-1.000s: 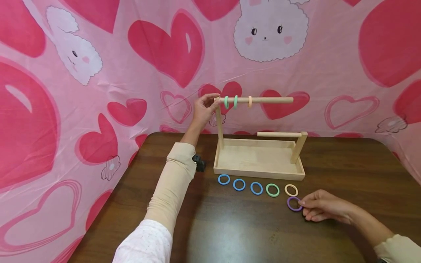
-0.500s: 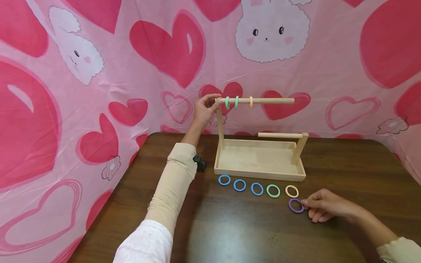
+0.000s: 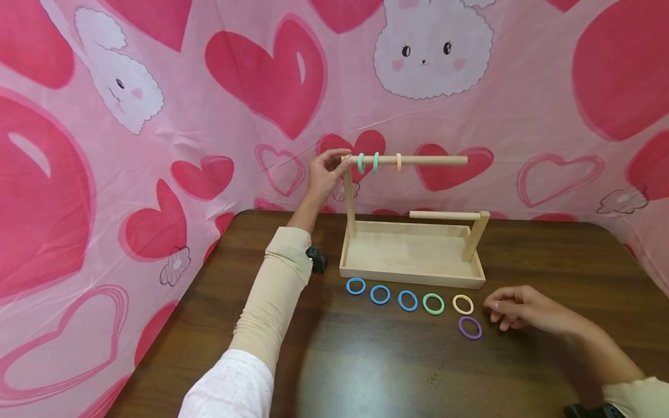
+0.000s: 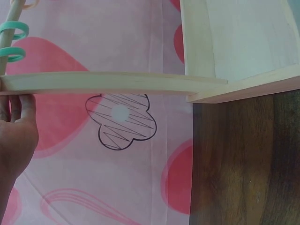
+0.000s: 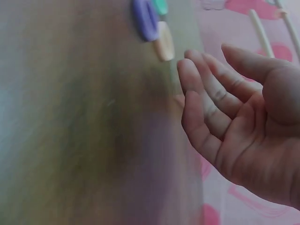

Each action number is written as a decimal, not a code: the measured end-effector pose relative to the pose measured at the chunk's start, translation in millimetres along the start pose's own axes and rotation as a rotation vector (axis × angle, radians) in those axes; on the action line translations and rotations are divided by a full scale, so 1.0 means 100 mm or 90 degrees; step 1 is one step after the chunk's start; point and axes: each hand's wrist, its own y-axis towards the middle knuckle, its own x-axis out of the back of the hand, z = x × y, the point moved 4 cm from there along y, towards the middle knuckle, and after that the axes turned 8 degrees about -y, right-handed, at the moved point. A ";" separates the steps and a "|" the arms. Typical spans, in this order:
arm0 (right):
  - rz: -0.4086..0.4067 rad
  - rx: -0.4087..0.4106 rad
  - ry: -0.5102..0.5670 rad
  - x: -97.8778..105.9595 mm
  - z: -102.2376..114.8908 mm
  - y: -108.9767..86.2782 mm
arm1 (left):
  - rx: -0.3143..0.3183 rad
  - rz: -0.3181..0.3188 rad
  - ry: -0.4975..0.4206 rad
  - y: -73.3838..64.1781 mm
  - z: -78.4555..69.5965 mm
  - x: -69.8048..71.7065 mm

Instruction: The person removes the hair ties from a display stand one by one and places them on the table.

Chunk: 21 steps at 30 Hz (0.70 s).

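My left hand (image 3: 325, 173) grips the top of the tall post (image 4: 112, 83) of a wooden ring stand, thumb and fingers at the joint with the long upper rod (image 3: 436, 160). Two mint green rings (image 3: 376, 163) and one peach ring (image 3: 399, 162) hang on that rod. My right hand (image 3: 528, 310) hovers over the table, fingers loosely bent, holding nothing. Just left of it a purple ring (image 3: 460, 325) lies flat, below a cream ring (image 3: 453, 302). Palm and fingers of the right hand show bare in the right wrist view.
A green ring (image 3: 424, 302) and several blue rings (image 3: 347, 285) continue the row along the front of the stand's shallow tray (image 3: 413, 279). A shorter rod (image 3: 444, 215) juts left from the right post. A patterned pink cloth (image 3: 549, 104) hangs behind the brown table (image 3: 366, 366).
The right hand has let go of the purple ring, which now lies on the table below the cream ring, and moved slightly right and up. The left hand stays at the post.
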 end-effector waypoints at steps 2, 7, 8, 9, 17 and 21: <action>-0.032 0.034 -0.016 0.05 0.07 0.03 | 0.001 0.000 0.003 0.00 0.00 0.00; -0.124 0.064 -0.037 0.10 0.29 0.12 | -0.002 -0.001 0.006 0.00 0.00 0.01; -0.138 0.070 -0.033 0.10 0.33 0.14 | -0.003 -0.001 0.006 0.00 0.00 0.01; -0.150 0.077 -0.029 0.09 0.38 0.17 | -0.003 -0.002 0.004 0.00 0.00 0.00; -0.259 0.153 -0.038 0.11 0.81 0.43 | -0.003 -0.002 -0.006 0.00 0.00 0.00; -0.310 0.202 -0.027 0.13 1.02 0.58 | -0.009 0.001 -0.005 0.00 0.00 0.00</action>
